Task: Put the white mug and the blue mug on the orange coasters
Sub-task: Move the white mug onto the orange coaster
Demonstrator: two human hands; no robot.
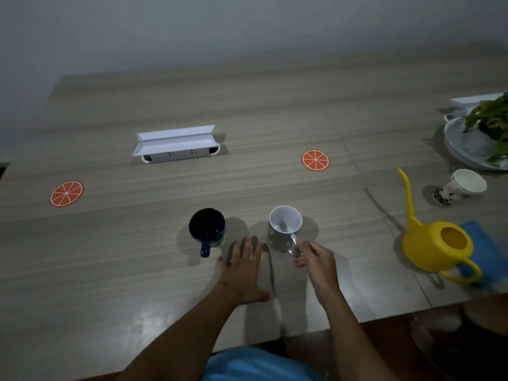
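Note:
The white mug [284, 228] stands upright on the wooden table, near the front middle. My right hand [316, 258] is closed around its handle. The dark blue mug [207, 229] stands to its left with the handle pointing toward me. My left hand [243, 266] hovers flat with fingers spread, just right of the blue mug and not touching it. One orange-slice coaster [66, 193] lies far to the left. The other orange-slice coaster [315, 160] lies behind the white mug, toward the right.
A white socket box with open lids [176, 145] sits at the back middle. A yellow watering can [437, 243] rests on a blue cloth [483, 246] at the right. Behind it are a patterned paper cup [460, 187] and a plant in a dish [483, 133].

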